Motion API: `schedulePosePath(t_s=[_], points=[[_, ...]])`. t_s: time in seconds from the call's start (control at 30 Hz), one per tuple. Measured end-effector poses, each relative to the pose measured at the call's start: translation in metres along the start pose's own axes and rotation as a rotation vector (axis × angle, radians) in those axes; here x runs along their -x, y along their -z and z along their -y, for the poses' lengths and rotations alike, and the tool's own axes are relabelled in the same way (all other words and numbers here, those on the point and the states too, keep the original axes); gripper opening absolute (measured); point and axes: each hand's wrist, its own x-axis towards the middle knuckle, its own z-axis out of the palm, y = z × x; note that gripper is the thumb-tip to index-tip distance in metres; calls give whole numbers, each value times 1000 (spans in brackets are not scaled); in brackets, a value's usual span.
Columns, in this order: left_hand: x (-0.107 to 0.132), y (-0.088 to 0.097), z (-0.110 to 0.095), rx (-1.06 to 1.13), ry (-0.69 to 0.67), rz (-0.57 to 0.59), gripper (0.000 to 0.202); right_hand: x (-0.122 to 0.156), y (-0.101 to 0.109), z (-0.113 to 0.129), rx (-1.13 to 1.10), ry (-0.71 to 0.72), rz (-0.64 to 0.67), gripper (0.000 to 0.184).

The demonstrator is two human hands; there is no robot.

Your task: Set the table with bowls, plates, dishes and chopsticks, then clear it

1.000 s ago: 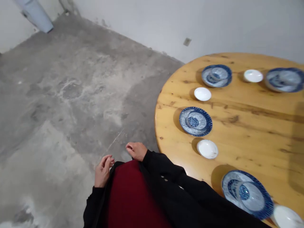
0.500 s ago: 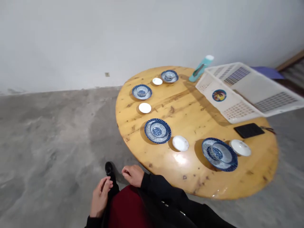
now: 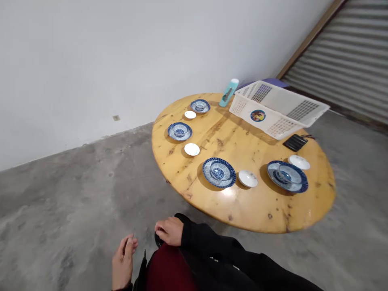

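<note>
My left hand [image 3: 121, 263] hangs low at the bottom of the view with its fingers loosely apart and nothing in it. My right hand [image 3: 169, 230] is curled in front of my body, fingers folded in, holding nothing I can see. Both hands are over the concrete floor, short of the round wooden table [image 3: 242, 210]. Nearest to me on the table stands a blue patterned plate with a bowl on it [image 3: 218, 172] and a small white saucer [image 3: 247, 178] beside it.
Several more blue plate-and-bowl sets [image 3: 287, 176] and white saucers [image 3: 192, 149] ring the table. A white plastic basket [image 3: 277, 107], a teal bottle [image 3: 228, 93] and a black flat object [image 3: 295, 142] sit at the far side. A roller shutter [image 3: 348, 60] stands at right.
The view has swung up and right, then back from the table, so the whole table now shows. My left hand has dropped lower and opened a little; my right hand stays curled.
</note>
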Motion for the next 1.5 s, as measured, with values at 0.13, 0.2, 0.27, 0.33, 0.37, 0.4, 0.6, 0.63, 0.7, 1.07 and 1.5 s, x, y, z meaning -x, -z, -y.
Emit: schedulePosePath(t_s=[0.13,0.2,0.27,0.33,0.37,0.4,0.6,0.63,0.7,1.07,1.5], points=[[-47,-16,-20,-19,-52,142,75,-25,7,-7,-22,-91,-62,20],[-73,-32,-36,-34,-85,228,71,-42,14,-13,-47,-127,-94,19],[-103,-48,-54,-66,-122,306,68,-64,25,-21,-74,-159,-128,18],[-135,-62,-76,-115,-161,370,67,-90,39,-30,-104,-184,-169,19],[-152,-68,-88,-141,-180,391,67,-105,47,-35,-122,-197,-199,20],[-169,-74,-100,-165,-200,406,67,-119,56,-40,-144,-209,-235,21],[-264,-104,-185,-303,-311,467,64,-191,115,-71,-323,-216,-469,23],[-276,-111,-200,-329,-325,483,63,-197,124,-76,-347,-228,-492,24],[-297,-130,-230,-370,-356,521,60,-202,139,-85,-383,-271,-535,24],[-414,-321,-386,-303,-507,822,46,-209,159,-128,-604,-547,-1001,31],[-538,-642,-540,-505,-623,1044,24,-320,188,-134,-958,-1151,-1362,44]])
